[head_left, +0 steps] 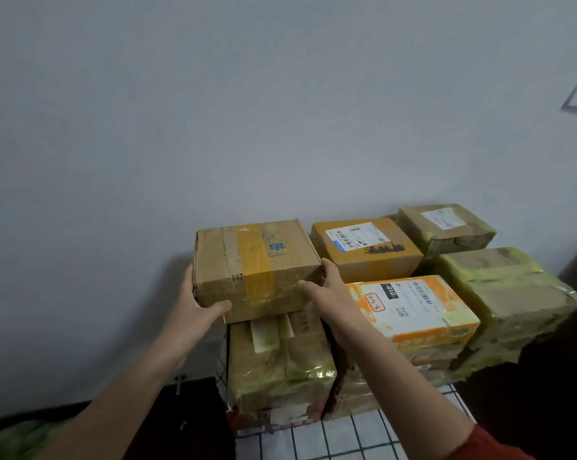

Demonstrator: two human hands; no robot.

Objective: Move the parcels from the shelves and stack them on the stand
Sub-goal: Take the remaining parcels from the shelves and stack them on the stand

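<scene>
A brown cardboard parcel [257, 267] with yellow and clear tape sits on top of a taller taped parcel [280, 363] at the left of the stack. My left hand [194, 307] grips its left front corner, thumb under the front edge. My right hand [330, 290] grips its right side, thumb on the front face. Other parcels stand to the right: an orange and white labelled one [416, 310], a brown one with a white label [366, 250], a small taped one [446, 227] at the back and a large yellowish taped one [513, 293].
The parcels stand on a surface with a white, black-checked cloth [346, 436]. A grey wall [247, 111] rises close behind. A dark object [167, 423] lies low at the left, and something dark [546, 393] fills the lower right.
</scene>
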